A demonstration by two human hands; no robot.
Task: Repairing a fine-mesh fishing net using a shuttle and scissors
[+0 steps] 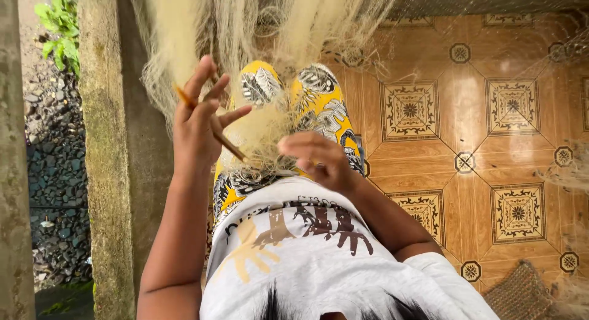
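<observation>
my left hand (199,120) pinches a thin brown wooden netting needle (211,125), fingers half open; my right hand (319,160) curls loosely around the pale fine-mesh fishing net (264,127), keeping it taut.

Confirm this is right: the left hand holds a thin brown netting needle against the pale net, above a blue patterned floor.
Not quite: the tiled floor is orange-brown, not blue, as the head view shows. The left hand does hold the thin brown needle against the pale net.
</observation>
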